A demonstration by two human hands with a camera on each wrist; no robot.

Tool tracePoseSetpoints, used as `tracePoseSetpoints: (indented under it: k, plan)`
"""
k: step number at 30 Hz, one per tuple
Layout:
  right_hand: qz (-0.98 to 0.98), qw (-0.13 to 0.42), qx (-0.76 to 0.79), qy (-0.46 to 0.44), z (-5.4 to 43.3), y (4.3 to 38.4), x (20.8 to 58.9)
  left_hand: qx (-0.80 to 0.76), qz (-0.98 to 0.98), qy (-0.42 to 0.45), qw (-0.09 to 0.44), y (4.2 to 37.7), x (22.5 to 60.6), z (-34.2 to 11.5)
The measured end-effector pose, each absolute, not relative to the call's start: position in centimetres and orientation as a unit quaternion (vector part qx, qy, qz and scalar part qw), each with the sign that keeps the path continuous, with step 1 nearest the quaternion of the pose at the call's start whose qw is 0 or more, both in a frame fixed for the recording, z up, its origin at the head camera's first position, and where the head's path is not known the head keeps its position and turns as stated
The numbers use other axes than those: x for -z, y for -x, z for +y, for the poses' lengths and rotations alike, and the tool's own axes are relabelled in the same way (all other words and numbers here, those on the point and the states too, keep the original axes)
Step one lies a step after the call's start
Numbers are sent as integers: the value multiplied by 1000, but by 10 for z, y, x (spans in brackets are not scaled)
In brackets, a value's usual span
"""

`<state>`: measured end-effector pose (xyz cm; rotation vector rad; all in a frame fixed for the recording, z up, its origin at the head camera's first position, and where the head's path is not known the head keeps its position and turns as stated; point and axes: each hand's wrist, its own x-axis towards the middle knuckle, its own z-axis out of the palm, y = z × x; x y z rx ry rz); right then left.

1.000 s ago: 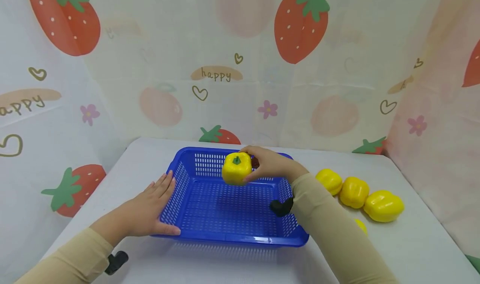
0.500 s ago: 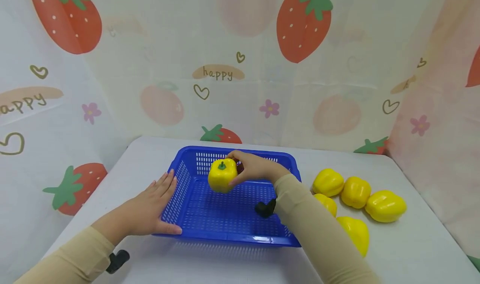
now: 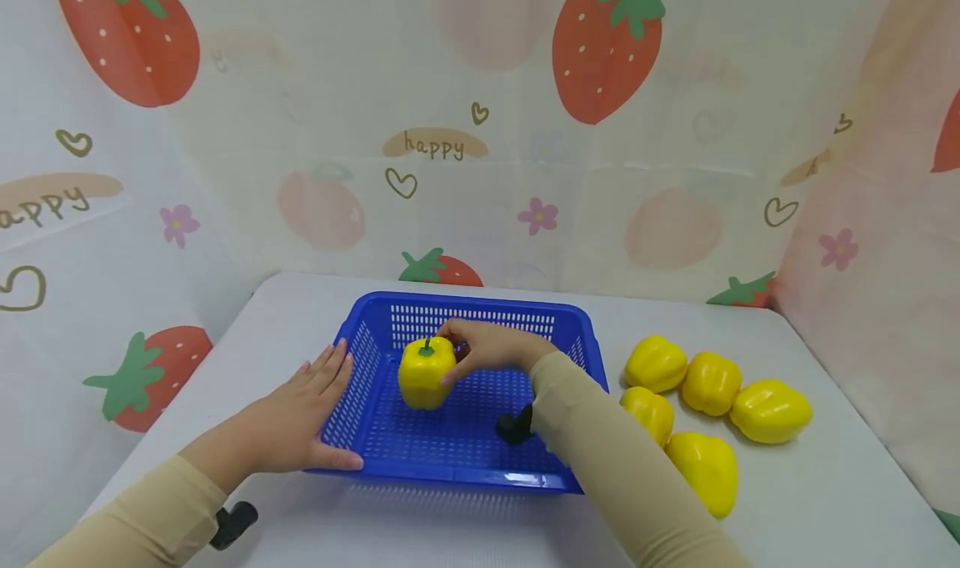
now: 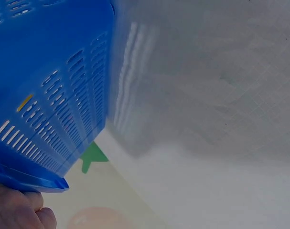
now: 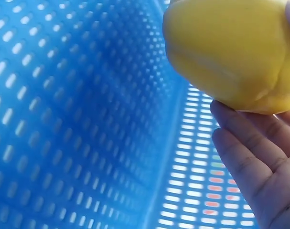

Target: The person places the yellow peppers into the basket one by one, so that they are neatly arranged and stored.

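Note:
Inside the blue plastic basket point(image 3: 450, 474), my right hand point(image 3: 491, 347) grips a yellow bell pepper point(image 3: 425, 378) between thumb and fingers. The pepper is upright, green stem on top, toward the basket's left side. In the right wrist view the yellow bell pepper point(image 5: 226, 47) fills the upper right, its side against the fingers point(image 5: 245, 164). My left hand point(image 3: 296, 414) rests with straight fingers along the basket's left rim, thumb on the near rim. The left wrist view shows the slotted basket wall point(image 4: 49, 28) and part of the hand point(image 4: 18, 207) at the rim.
Several more yellow bell peppers lie on the white table point(image 3: 795, 501) to the right of the basket, such as one pepper point(image 3: 656, 364) at the back and another pepper point(image 3: 705, 472) beside the right sleeve. A strawberry-patterned cloth point(image 3: 525, 176) stands behind the table.
My right hand has moved left and lower into the basket with the pepper. The left hand stays on the rim. More of the peppers on the right have come into sight past the sleeve.

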<state>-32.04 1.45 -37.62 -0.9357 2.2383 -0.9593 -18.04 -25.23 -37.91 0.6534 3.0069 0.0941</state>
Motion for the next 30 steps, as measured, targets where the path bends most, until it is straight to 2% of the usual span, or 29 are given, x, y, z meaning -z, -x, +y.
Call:
tracePoseSetpoints:
  k: [8,16,30]
  plan:
    - [831,265,341,350,6,321,383,-30,976,-213,32,181,378,-251]
    - [825,299,335,343,1,318,391,-35,976,-213,33,180,377,-249]
    - [835,301,338,313,-9,323,393,-33,976,-214,29,181,380,-252]
